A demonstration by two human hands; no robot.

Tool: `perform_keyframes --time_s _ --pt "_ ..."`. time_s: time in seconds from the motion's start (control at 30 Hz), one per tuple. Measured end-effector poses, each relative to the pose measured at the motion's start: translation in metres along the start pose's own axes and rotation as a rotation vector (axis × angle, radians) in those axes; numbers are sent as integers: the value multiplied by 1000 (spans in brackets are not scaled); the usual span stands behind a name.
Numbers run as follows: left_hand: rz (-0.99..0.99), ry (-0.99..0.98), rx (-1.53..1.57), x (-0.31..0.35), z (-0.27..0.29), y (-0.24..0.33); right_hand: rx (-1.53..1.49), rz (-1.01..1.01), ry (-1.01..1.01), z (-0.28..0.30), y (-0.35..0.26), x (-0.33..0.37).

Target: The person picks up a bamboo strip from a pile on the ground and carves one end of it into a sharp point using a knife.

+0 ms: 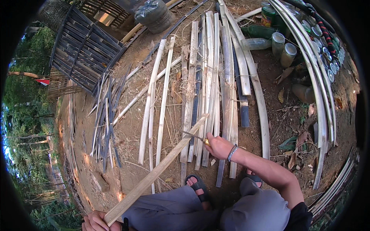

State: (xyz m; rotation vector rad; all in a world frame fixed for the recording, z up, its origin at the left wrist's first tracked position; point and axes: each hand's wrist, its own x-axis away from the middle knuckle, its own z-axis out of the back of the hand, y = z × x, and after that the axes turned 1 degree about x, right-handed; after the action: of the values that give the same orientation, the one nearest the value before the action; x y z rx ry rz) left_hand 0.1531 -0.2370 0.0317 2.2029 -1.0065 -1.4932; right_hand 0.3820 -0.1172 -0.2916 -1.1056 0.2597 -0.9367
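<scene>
My left hand (98, 222), at the lower left, is closed around the near end of a long, pale bamboo strip (154, 173). The strip slants up and away to the right, over my grey-clad leg. In my right hand (218, 147), fingers wrapped round its yellowish handle, is a knife (194, 136). Its thin dark blade lies across the strip near the far end; whether the edge bites into the wood cannot be made out. Just beyond, a row of split bamboo strips (210, 77) lies on the dirt, partly under the held strip's tip.
Short dark and pale slats (106, 119) lie heaped at the left, below a slatted bamboo panel (83, 46). Glass jars (288, 54) and bottles stand at the upper right beside long curved strips (314, 73). A clear plastic container (154, 17) sits at the back.
</scene>
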Motion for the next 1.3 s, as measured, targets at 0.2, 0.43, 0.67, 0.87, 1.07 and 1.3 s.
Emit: perform_keyframes --time_s 0.2,0.43,0.67,0.87,1.07,1.3 --pt "10 -38 -46 -1 -1 -1 -31 -65 9 -3 16 0" --pt "-10 -39 14 -2 -3 -5 -29 -92 25 -1 34 -10" --pt "-24 -11 14 -3 -3 -8 -23 -199 43 -3 50 -15" --pt "17 26 -59 -3 5 1 -179 -142 29 -20 9 0" --pt "39 47 -101 1 7 7 -192 -141 43 -16 -10 1" --pt "-40 201 -181 -1 4 2 -20 -242 30 -4 31 -24"
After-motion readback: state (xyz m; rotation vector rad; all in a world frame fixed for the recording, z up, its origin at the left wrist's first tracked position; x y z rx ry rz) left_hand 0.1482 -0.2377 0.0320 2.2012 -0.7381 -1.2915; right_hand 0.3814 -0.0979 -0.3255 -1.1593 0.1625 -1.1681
